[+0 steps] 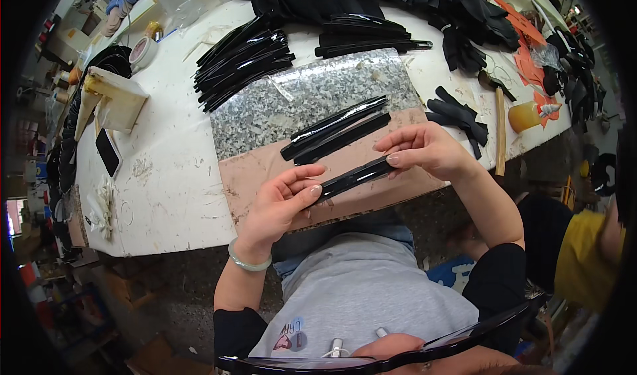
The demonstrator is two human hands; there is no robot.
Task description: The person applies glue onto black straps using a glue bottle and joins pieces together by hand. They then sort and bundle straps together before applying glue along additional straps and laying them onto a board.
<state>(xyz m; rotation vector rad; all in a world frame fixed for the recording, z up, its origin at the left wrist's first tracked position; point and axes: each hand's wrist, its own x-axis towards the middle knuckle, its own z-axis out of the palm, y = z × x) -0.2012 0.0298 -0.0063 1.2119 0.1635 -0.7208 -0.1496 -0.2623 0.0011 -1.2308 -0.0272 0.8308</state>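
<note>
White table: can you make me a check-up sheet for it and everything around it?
Surface: white table, scuffed; flat pinkish-brown board and grey speckled sheet on top.
Job's things: long glossy black strip, held at both ends; similar loose strips beyond it.
Clutter: long wooden-handled tool, right; dark rectangular phone, left.
Hands: left hand and right hand pinch opposite strip ends.
Cables: nothing seen for certain.
Surroundings: bright yellow cloth garment, lower right.

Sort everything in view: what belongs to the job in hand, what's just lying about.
Likely in the job:
strip, held by left hand and right hand
loose strips
pink board
left strip pile

Likely lying about:
phone
hammer
orange pieces
</note>
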